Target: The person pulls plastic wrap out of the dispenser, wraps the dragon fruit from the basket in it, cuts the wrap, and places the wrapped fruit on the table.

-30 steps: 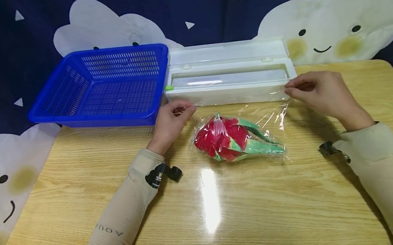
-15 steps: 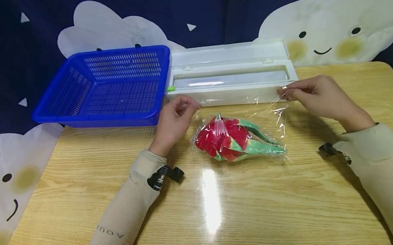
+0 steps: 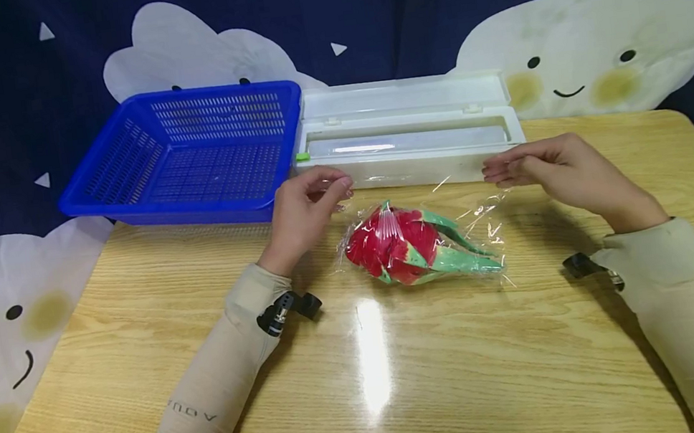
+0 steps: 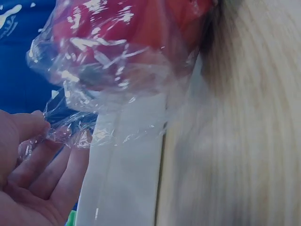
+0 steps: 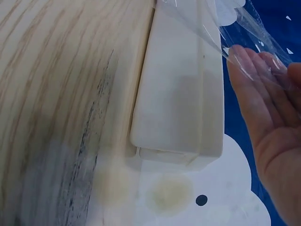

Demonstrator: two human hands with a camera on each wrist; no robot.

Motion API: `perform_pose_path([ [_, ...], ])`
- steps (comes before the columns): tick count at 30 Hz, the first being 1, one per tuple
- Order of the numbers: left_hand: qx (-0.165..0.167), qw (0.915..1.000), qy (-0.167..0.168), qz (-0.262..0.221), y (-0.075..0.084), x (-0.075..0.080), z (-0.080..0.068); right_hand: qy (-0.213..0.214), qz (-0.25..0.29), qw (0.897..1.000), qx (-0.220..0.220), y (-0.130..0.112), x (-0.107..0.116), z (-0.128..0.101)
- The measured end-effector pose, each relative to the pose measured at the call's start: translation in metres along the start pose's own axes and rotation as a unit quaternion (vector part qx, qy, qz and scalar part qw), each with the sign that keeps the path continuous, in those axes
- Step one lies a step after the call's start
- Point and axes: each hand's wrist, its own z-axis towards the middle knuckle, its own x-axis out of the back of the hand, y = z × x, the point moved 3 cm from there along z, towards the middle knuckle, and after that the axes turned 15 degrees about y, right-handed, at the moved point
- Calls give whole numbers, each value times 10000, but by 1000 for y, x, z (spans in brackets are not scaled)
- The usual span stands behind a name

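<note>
We see a pale wood-grain bench [image 3: 445, 378] with a glossy top. On it lie a blue slatted basket [image 3: 184, 157] at the far left, a white open dispenser box [image 3: 405, 137] just beside it, and a film-wrapped red-and-green toy fruit [image 3: 412, 244] nearer us.

A light wooden surface [image 3: 470, 375] with a glossy finish fills the near part of the scene, and a bright glare of overhead light sits near its middle. Behind it, on the far side, hangs a dark navy backdrop [image 3: 392, 1] printed with cream smiling clouds [image 3: 591, 35] and small pale triangles; the same cloth falls along the left edge
</note>
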Motion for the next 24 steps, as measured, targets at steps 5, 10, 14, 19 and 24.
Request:
perform_pose_path([
  [5,-108,9999,87,78,4,3,2,-54,84,9999,113,-1,1,-2],
  [10,-101,9999,90,-68,7,5,3,-81,144,9998,124,-2,2,-3],
  [14,-92,9999,136,-10,9,7,3,-108,320,9994,121,-3,2,-4],
  [19,-116,9997,191,-35,10,10,4,-186,605,9980,11,-5,2,-4],
  [24,-109,9998,121,109,11,11,4,-317,828,9961,-16,-6,2,-4],
])
